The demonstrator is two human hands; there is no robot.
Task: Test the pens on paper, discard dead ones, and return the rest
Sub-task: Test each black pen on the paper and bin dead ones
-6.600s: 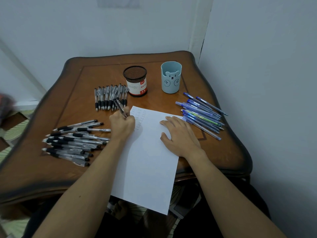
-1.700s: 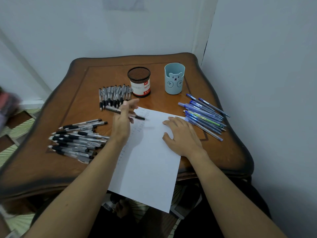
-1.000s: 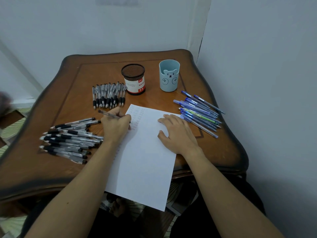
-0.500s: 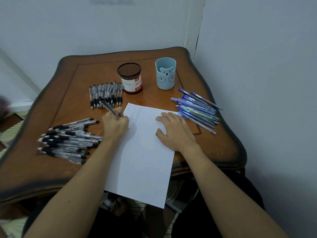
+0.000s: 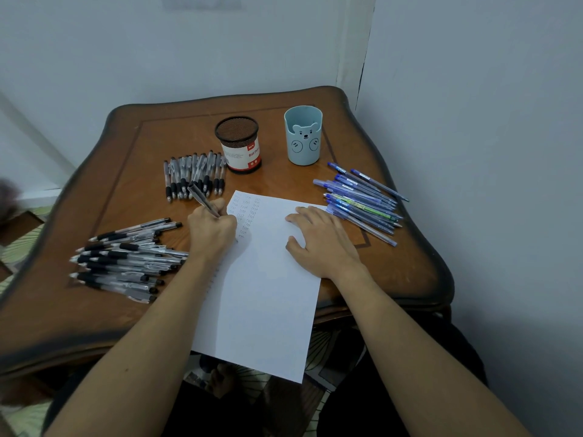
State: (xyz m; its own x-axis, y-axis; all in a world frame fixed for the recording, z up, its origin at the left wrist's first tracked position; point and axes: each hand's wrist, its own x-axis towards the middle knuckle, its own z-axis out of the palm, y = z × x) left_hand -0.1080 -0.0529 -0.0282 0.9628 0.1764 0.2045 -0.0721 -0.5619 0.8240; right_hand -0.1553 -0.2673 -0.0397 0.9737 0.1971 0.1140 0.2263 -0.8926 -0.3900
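Observation:
My left hand [image 5: 212, 230] grips a black pen [image 5: 202, 198] with its tip down on the white sheet of paper [image 5: 265, 294], beside rows of small written marks at the sheet's top left. My right hand [image 5: 320, 239] lies flat on the paper's upper right part. A row of black pens [image 5: 192, 175] lies beyond my left hand. A bigger heap of black pens [image 5: 126, 260] lies to the left. Several blue pens [image 5: 359, 200] lie to the right.
A black mesh pen cup [image 5: 239, 145] and a light blue bear cup [image 5: 303, 135] stand at the back of the wooden table [image 5: 94, 310]. Walls close in behind and on the right. The paper hangs over the table's near edge.
My left hand turned a pen round, brought it back to the paper and set its tip down lower among the marks. My right hand stayed flat on the sheet.

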